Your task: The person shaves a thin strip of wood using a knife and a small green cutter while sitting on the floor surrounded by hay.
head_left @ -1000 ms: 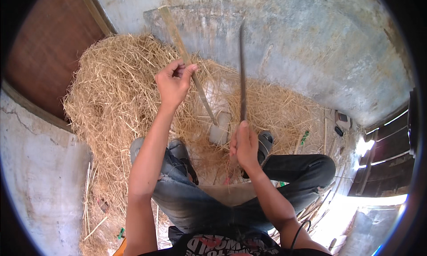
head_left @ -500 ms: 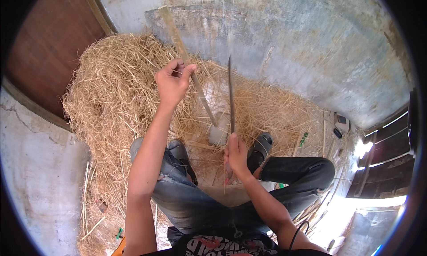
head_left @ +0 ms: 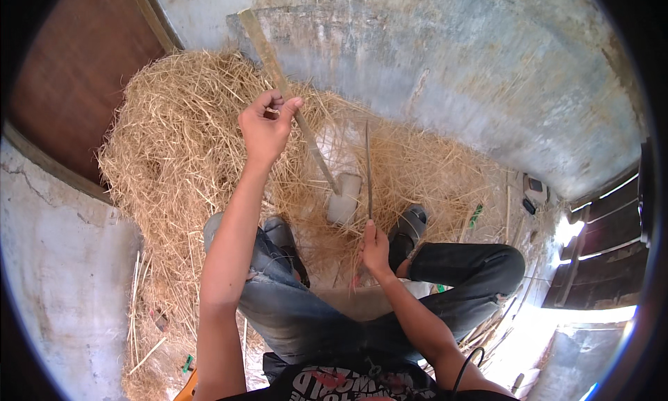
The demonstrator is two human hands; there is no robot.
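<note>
A long flat strip, apparently split bamboo (head_left: pixel 265 49), slants from the wall down between my feet. My left hand (head_left: pixel 266 127) pinches it near its middle between thumb and fingers. The strip's lower end meets a pale block (head_left: pixel 344 200) on the floor. In my right hand (head_left: pixel 375 250) is the handle of a long, thin-bladed knife (head_left: pixel 369 168). Its blade points up and away from me, to the right of the strip and apart from it. Most of the handle is hidden by my fingers.
A big heap of straw-like shavings (head_left: pixel 184 136) fills the left side against a brown panel (head_left: pixel 83 74). More shavings (head_left: pixel 445 164) spread along the grey wall (head_left: pixel 487 67). A small dark device (head_left: pixel 534 189) lies at the right. My shoes (head_left: pixel 410 223) flank the block.
My right hand has drawn slightly down and toward me, and the knife's tip has dropped with it. My left hand and the bamboo strip's upper end have shifted slightly left.
</note>
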